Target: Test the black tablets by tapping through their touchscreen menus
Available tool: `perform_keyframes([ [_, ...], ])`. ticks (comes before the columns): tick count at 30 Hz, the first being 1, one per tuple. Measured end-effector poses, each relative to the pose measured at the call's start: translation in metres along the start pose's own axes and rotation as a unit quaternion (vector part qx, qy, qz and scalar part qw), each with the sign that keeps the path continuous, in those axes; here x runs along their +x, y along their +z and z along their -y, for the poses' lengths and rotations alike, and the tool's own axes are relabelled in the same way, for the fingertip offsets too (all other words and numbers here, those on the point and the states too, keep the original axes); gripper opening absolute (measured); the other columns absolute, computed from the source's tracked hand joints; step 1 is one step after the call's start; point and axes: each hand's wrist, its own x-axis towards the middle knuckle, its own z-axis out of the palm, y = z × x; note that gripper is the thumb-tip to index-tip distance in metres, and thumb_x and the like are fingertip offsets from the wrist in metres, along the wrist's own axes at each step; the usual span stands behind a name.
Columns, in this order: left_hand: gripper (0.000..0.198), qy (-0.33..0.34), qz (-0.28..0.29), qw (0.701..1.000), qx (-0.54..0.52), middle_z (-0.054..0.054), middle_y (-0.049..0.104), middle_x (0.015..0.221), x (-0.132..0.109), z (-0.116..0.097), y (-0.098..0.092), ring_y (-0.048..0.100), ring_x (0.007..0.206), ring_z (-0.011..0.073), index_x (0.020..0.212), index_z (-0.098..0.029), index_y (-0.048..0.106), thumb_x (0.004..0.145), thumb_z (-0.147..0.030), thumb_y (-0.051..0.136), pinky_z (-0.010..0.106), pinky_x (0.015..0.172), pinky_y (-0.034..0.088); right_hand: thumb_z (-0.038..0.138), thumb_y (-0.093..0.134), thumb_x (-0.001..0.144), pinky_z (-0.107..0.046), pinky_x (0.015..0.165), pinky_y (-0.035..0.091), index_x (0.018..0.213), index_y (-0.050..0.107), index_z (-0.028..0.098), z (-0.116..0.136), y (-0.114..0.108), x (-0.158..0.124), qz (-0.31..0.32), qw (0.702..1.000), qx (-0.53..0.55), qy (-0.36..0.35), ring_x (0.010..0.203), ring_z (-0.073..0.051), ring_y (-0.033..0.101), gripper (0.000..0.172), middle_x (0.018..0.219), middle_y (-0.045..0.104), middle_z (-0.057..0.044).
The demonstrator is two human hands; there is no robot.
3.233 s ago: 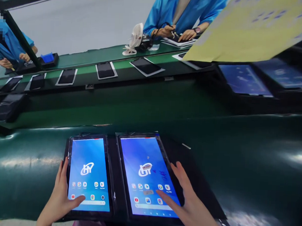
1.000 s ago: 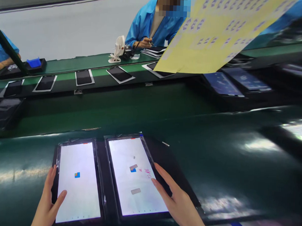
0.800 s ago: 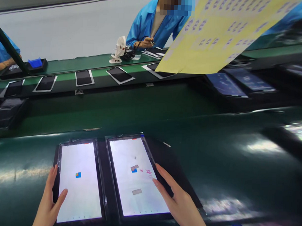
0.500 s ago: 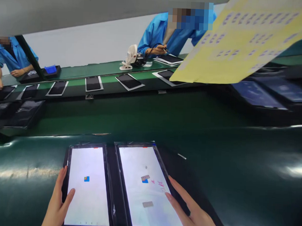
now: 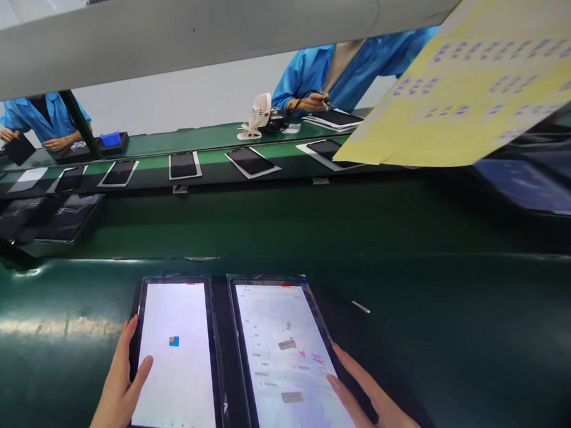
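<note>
Two lit tablets lie side by side on the dark bench. The left tablet [image 5: 178,386] shows a white screen with a small coloured icon in its middle. My left hand [image 5: 120,380] grips its left edge, thumb over the front and fingers along the side. The right tablet [image 5: 264,364] shows a page of small text, too small to read, with grey stickers and pink handwriting on its surface. My right hand [image 5: 381,401] holds its right edge between thumb and fingers. Parts of both hands run out of the bottom of the view.
A conveyor [image 5: 149,183] behind the bench carries several dark tablets on white sheets. Past it, two people in blue work. A white fan [image 5: 257,115] stands there. A yellow printed sheet [image 5: 441,107] hangs at upper right; a grey beam [image 5: 217,34] crosses above.
The right tablet's screen has gone from a blank page with an icon to a text page. My view has shifted slightly. The person at far left has lifted a dark tablet off its white sheet.
</note>
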Motion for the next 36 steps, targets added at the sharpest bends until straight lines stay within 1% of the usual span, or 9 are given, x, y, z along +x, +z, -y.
perform_keyframes([
  [2, 0.062, -0.001, 0.002, 1.0, -0.002, 0.005, 0.017, 0.157, 0.0, -0.001, -0.001, 0.014, 0.144, 0.0234, 0.146, -0.028, 0.016, 0.092, -0.049, 0.039, 0.052, 0.116, 0.01, 0.08, 0.039, 0.078, -0.038, 0.066, 0.06, 0.13, 0.055, 0.024, 0.0, 0.001, 0.0, -0.002, 1.0, 0.001, 0.001, 0.095, -0.033, 0.064, 0.078, 0.119, 0.06, -0.006],
  [6, 0.061, 0.005, -0.004, 1.0, 0.001, 0.006, 0.019, 0.157, 0.001, 0.0, -0.001, 0.015, 0.143, 0.0263, 0.146, -0.029, 0.018, 0.092, -0.047, 0.04, 0.055, 0.114, 0.012, 0.078, 0.038, 0.08, -0.039, 0.07, 0.06, 0.129, 0.056, 0.025, -0.003, 0.005, 0.0, -0.022, 1.0, -0.013, -0.019, 0.098, -0.032, 0.063, 0.074, 0.12, 0.059, -0.005],
  [10, 0.062, 0.003, -0.007, 1.0, 0.015, 0.005, 0.019, 0.157, 0.002, 0.0, 0.0, 0.015, 0.143, 0.0264, 0.146, -0.031, 0.018, 0.091, -0.049, 0.041, 0.054, 0.115, 0.013, 0.07, 0.038, 0.086, -0.041, 0.086, 0.055, 0.133, 0.052, 0.023, -0.005, 0.007, -0.001, -0.022, 0.998, -0.019, -0.049, 0.112, -0.031, 0.054, 0.068, 0.128, 0.053, -0.005],
  [12, 0.063, -0.002, -0.006, 1.0, 0.02, 0.003, 0.019, 0.157, 0.004, 0.001, 0.0, 0.015, 0.143, 0.0259, 0.146, -0.033, 0.017, 0.091, -0.05, 0.041, 0.053, 0.115, 0.014, 0.067, 0.036, 0.088, -0.043, 0.091, 0.051, 0.133, 0.051, 0.022, -0.004, 0.008, -0.001, -0.026, 0.998, -0.017, -0.056, 0.116, -0.031, 0.051, 0.065, 0.13, 0.051, -0.005],
  [15, 0.062, -0.011, -0.006, 1.0, 0.022, 0.001, 0.02, 0.156, 0.007, 0.001, 0.0, 0.017, 0.143, 0.0259, 0.146, -0.035, 0.017, 0.09, -0.052, 0.041, 0.053, 0.114, 0.016, 0.069, 0.033, 0.089, -0.046, 0.092, 0.051, 0.133, 0.049, 0.023, 0.0, 0.012, -0.001, -0.042, 0.998, -0.016, -0.044, 0.114, -0.032, 0.053, 0.066, 0.128, 0.053, -0.006],
  [20, 0.064, -0.011, -0.002, 1.0, 0.027, 0.002, 0.019, 0.157, 0.008, 0.001, 0.0, 0.016, 0.143, 0.0274, 0.146, -0.034, 0.017, 0.09, -0.052, 0.041, 0.054, 0.114, 0.018, 0.067, 0.033, 0.092, -0.047, 0.098, 0.046, 0.136, 0.045, 0.02, 0.002, 0.019, -0.003, -0.052, 0.994, -0.034, -0.085, 0.122, -0.03, 0.046, 0.065, 0.134, 0.048, -0.008],
  [25, 0.062, 0.007, -0.01, 1.0, 0.026, 0.003, 0.021, 0.156, 0.008, 0.004, 0.0, 0.018, 0.142, 0.0264, 0.145, -0.032, 0.02, 0.09, -0.051, 0.041, 0.053, 0.115, 0.016, 0.065, 0.03, 0.093, -0.048, 0.1, 0.044, 0.139, 0.041, 0.02, -0.002, 0.022, -0.005, -0.05, 0.993, -0.044, -0.095, 0.125, -0.03, 0.042, 0.065, 0.138, 0.044, -0.008],
  [31, 0.062, 0.002, -0.005, 1.0, 0.014, 0.003, 0.021, 0.156, 0.005, 0.005, 0.001, 0.017, 0.143, 0.026, 0.145, -0.031, 0.019, 0.091, -0.052, 0.04, 0.053, 0.115, 0.015, 0.067, 0.031, 0.092, -0.049, 0.101, 0.042, 0.139, 0.04, 0.021, -0.004, 0.02, -0.002, -0.044, 0.995, -0.035, -0.08, 0.121, -0.031, 0.046, 0.067, 0.134, 0.048, -0.007],
  [36, 0.065, -0.016, -0.012, 1.0, 0.004, 0.005, 0.022, 0.156, 0.004, 0.0, 0.001, 0.018, 0.143, 0.0259, 0.145, -0.029, 0.022, 0.089, -0.055, 0.041, 0.052, 0.116, 0.014, 0.064, 0.031, 0.093, -0.049, 0.103, 0.04, 0.141, 0.036, 0.02, -0.006, 0.019, -0.003, -0.026, 0.996, -0.021, -0.078, 0.123, -0.03, 0.044, 0.066, 0.135, 0.046, -0.008],
])
